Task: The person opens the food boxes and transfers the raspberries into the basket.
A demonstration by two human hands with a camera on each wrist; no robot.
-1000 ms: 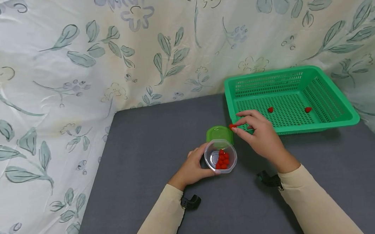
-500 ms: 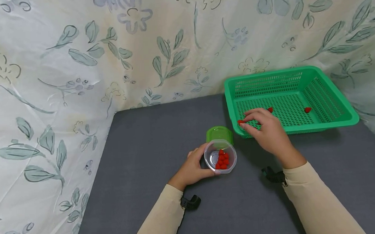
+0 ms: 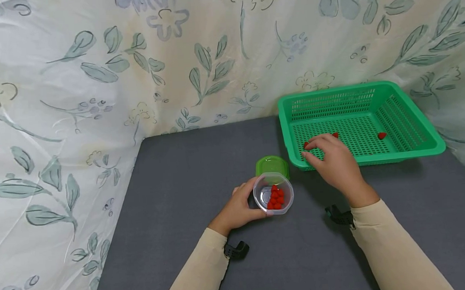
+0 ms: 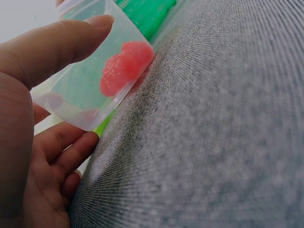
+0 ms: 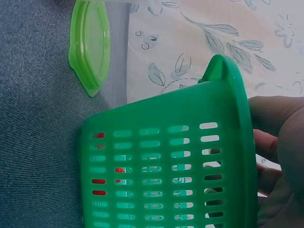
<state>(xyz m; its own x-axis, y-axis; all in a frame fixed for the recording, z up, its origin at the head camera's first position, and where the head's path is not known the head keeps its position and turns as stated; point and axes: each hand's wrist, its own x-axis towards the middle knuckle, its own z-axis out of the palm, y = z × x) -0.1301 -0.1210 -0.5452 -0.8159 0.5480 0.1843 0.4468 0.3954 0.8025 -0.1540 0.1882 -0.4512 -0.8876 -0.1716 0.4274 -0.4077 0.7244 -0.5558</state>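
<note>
My left hand (image 3: 241, 206) holds a clear plastic cup (image 3: 260, 191), thumb on the near side and fingers around the far side. Inside the cup lies a cluster of small bumpy red berries (image 4: 124, 66). Over the near left side of the green basket (image 3: 365, 160) hovers my right hand (image 3: 334, 163), thumb and index finger apart. A red berry (image 3: 305, 144) shows just beyond those fingertips, apparently out of their grip. Through the basket's slots, the right wrist view shows bits of red; the basket wall hides the rest. Right fingers (image 5: 268, 142) extend past the rim there.
A green plastic lid (image 3: 272, 162) lies on the dark grey tabletop (image 3: 202, 164) just behind the cup. More red berries (image 3: 382, 135) rest on the basket floor. A floral cloth (image 3: 212, 54) hangs behind the table.
My right hand has moved right, from beside the lid to over the basket, carrying a berry. Its thumb and index finger have parted and let the berry go. The left hand stays put.
</note>
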